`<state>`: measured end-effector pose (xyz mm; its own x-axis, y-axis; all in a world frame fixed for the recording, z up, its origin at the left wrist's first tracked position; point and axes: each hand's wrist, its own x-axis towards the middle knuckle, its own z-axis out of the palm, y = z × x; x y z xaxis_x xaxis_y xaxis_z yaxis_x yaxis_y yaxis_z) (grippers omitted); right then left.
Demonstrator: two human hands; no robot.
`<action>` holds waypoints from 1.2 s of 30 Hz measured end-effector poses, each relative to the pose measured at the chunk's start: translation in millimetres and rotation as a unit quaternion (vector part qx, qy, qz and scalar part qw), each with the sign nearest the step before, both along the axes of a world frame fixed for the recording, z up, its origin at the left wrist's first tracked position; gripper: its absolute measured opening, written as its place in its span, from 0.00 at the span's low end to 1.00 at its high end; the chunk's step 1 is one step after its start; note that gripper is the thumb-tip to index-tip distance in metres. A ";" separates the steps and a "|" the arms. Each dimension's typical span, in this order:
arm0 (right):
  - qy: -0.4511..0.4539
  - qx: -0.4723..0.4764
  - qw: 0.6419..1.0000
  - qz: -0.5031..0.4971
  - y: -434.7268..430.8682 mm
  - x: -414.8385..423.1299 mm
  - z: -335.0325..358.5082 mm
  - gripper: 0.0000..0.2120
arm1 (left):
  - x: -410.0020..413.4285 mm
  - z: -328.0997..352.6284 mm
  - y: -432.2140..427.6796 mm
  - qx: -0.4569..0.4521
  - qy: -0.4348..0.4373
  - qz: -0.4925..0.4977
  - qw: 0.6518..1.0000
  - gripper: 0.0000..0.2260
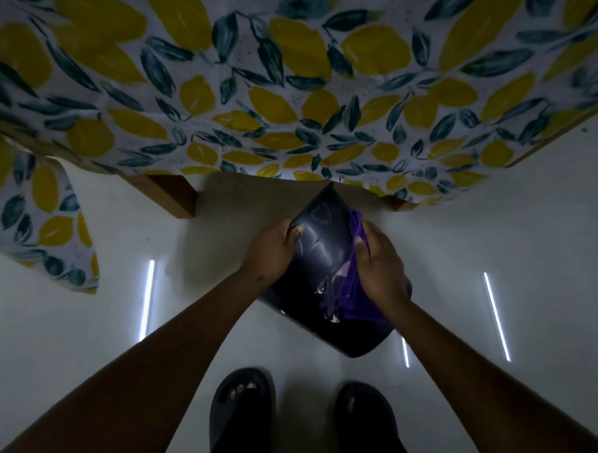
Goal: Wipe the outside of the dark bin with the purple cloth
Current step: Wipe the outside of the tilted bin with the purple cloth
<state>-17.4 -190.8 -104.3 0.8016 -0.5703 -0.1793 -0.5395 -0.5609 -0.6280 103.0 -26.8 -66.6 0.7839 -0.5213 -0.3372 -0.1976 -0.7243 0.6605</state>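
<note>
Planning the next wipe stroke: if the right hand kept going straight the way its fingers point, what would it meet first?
Probably the table edge under the lemon-print tablecloth, past the purple cloth it presses on the dark bin. Right hand; depth unclear.

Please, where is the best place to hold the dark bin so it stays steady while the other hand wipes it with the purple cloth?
Judging by its pose, hold the dark bin at its far left edge, coming from the left, as the left hand does now. The bin is tilted and glossy; its edge gives a firm grip. That leaves the right side to the right hand, which presses the purple cloth there.
</note>
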 end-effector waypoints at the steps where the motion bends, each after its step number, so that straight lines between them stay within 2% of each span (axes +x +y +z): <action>1: -0.002 -0.031 0.999 0.016 9.2 -13.7 -0.2 0.23 | 1.4 0.9 -1.4 0.008 0.000 -0.001 1.000 0.16; 4: 0.014 -0.151 0.977 0.147 55.7 -45.5 1.6 0.25 | 8.8 5.3 -9.7 0.035 0.013 -0.007 0.999 0.17; 6: 0.008 -0.180 0.966 0.186 63.3 -39.7 1.3 0.25 | 12.0 10.3 -16.5 0.032 0.033 -0.015 0.999 0.19; 9: -0.004 -0.136 0.981 0.138 37.6 -8.3 0.8 0.24 | 14.0 13.2 -19.1 0.026 0.051 -0.029 0.998 0.19; 12: 0.023 0.006 0.999 0.027 5.2 3.4 -11.5 0.24 | 11.8 7.7 -12.6 0.037 0.050 -0.009 0.998 0.18; 14: 0.029 -0.029 0.999 -0.003 11.1 -19.3 -13.8 0.27 | 10.8 6.3 -12.1 0.044 0.045 0.007 0.998 0.17; 16: 0.034 -0.142 0.987 0.068 38.0 -50.4 -10.4 0.26 | 13.3 7.0 -16.4 0.039 0.048 0.011 0.998 0.17; 19: 0.031 -0.204 0.959 0.193 66.8 -58.0 -3.1 0.26 | 18.4 6.5 -23.2 0.031 0.038 -0.005 0.999 0.16; 22: 0.007 -0.183 0.962 0.201 49.1 -18.1 -3.6 0.25 | 18.1 7.4 -20.6 0.029 0.041 -0.012 0.999 0.17; 25: 0.005 -0.045 0.997 0.066 13.9 7.0 -9.5 0.23 | 13.7 5.8 -14.5 0.032 0.037 -0.001 0.999 0.17; 27: 0.018 -0.049 0.998 0.024 14.3 -8.9 -9.6 0.22 | 11.0 5.4 -13.2 0.031 0.039 0.007 0.999 0.17; 29: 0.031 -0.145 0.986 0.080 39.3 -39.1 -5.1 0.24 | 11.6 5.8 -14.3 0.036 0.041 0.010 0.998 0.17; 31: 0.039 -0.189 0.966 0.173 65.6 -58.4 -0.5 0.26 | 15.0 7.5 -17.3 0.043 0.038 0.004 0.998 0.17; 34: 0.011 -0.180 0.962 0.206 55.6 -34.4 -2.4 0.25 | 18.6 7.2 -21.0 0.048 0.028 -0.012 0.998 0.18; 36: 0.004 -0.133 0.979 0.153 33.9 -7.9 -8.1 0.25 | 17.4 4.7 -19.2 0.044 0.021 -0.012 0.999 0.18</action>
